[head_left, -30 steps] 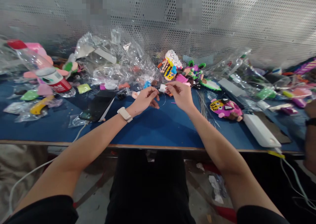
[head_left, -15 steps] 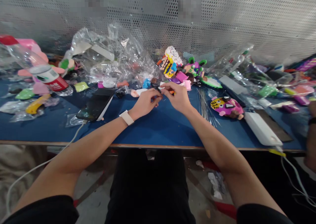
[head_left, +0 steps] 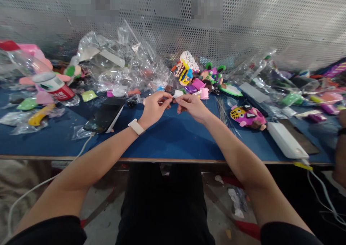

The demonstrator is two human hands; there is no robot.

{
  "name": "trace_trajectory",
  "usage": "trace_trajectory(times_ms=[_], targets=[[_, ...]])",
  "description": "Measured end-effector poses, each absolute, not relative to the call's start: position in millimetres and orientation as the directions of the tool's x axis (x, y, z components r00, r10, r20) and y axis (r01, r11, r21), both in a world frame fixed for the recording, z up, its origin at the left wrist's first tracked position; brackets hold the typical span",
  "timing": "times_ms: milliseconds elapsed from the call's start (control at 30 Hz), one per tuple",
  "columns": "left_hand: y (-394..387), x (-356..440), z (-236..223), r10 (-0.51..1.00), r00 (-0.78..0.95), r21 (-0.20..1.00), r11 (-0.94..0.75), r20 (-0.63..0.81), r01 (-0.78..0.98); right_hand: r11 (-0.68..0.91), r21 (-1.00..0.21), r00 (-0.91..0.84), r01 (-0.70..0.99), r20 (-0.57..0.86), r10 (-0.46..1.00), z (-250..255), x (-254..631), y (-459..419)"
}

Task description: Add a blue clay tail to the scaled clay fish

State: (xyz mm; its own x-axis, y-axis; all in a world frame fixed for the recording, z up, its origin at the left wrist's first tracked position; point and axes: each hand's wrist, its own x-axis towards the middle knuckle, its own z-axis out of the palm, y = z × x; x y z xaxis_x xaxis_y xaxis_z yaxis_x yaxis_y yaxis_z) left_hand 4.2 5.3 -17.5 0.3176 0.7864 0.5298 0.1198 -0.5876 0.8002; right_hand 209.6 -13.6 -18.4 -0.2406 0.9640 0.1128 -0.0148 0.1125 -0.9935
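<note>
My left hand (head_left: 155,108) and my right hand (head_left: 192,106) meet fingertip to fingertip above the blue table (head_left: 173,140). Both are closed in a pinch around a tiny dark bit between them, too small to name. Just behind the fingertips lies a white lump (head_left: 178,93). Past my right hand are pink clay pieces (head_left: 204,93) and a clay figure (head_left: 185,69) in white, yellow and blue. A pink and yellow clay face (head_left: 248,117) lies to the right, beside a bundle of thin wires (head_left: 223,111).
A black phone (head_left: 105,114) on a cable and a plastic bottle (head_left: 55,88) are at left. Crumpled clear bags (head_left: 129,65) pile up against the perforated metal panel (head_left: 167,18). A white power bank (head_left: 287,140) lies at right, near another person's arm (head_left: 341,147).
My left hand has shifted slightly left and up, its fingers now straighter. My right hand has turned, its fingertips slightly lower and further left. The white lump shows more clearly.
</note>
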Motion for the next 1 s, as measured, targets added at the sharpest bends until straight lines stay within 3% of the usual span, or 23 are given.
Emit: trace_trajectory(times_ms=[300, 467, 667, 1000], targets=[[6, -1, -18, 0.656, 0.392, 0.575, -0.755, 0.645, 0.316, 0.202, -0.970, -0.316, 0.134, 0.151, 0.937, -13, 207, -20], [8, -4, -18, 0.608, 0.406, 0.509, -0.794, 0.682, 0.332, 0.081, -0.997, -0.312, 0.006, 0.075, 0.947, -18, 205, -17], [8, -7, -15, 0.618, 0.403, 0.478, -0.782, 0.675, 0.399, 0.101, -0.994, -0.218, -0.051, 0.110, 0.970, -22, 201, -16], [4, -5, -17, 0.575, 0.410, 0.384, -0.801, 0.708, 0.459, 0.014, -0.986, -0.149, -0.164, 0.039, 0.988, -23, 195, -16]])
